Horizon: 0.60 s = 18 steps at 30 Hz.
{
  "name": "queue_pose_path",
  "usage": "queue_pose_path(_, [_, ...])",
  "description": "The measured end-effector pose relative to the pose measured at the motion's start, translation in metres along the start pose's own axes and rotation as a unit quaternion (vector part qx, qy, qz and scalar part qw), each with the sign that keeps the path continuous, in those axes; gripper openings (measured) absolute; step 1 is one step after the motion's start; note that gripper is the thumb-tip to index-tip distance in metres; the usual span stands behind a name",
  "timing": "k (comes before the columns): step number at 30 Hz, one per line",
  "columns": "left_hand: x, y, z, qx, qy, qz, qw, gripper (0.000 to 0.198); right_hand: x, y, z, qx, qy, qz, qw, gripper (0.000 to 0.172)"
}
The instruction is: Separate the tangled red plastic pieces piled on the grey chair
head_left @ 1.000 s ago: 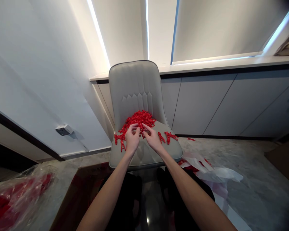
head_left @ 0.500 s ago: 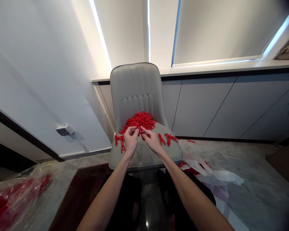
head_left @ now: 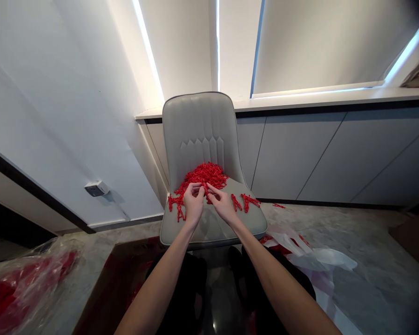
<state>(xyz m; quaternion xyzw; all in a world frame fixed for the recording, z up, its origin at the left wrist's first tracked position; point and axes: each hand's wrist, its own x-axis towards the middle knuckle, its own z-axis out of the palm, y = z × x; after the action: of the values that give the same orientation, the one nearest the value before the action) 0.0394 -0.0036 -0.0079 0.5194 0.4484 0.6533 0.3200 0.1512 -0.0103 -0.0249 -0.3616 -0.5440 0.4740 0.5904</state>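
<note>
You are working at a small red plastic piece (head_left: 206,190) between your left hand (head_left: 193,202) and right hand (head_left: 221,202), its long axis running roughly toward the backrest, at the front edge of the tangled red pile (head_left: 204,174) on the grey chair seat (head_left: 212,230). Both hands curl in close, but this view cannot tell whether they grip it. Separating it from the pile looks like the next need, with loose red pieces (head_left: 244,202) lying to either side.

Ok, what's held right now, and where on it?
Left hand seems to pinch a small red piece near its top; right hand touches it; grip unclear.
</note>
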Motion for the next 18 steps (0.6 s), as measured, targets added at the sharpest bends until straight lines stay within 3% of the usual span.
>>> queue_pose_path(6, [0.0009, 0.0002, -0.0012, 0.026, -0.018, 0.014, 0.999, 0.016, 0.0028, 0.0009, -0.0031, 0.004, 0.014, 0.018, 1.0, 0.054])
queue_pose_path(18, [0.0019, -0.0005, 0.0, 0.047, -0.003, -0.009, 0.999, 0.015, 0.0055, 0.0046, -0.0057, -0.007, 0.011, 0.003, 1.0, 0.053])
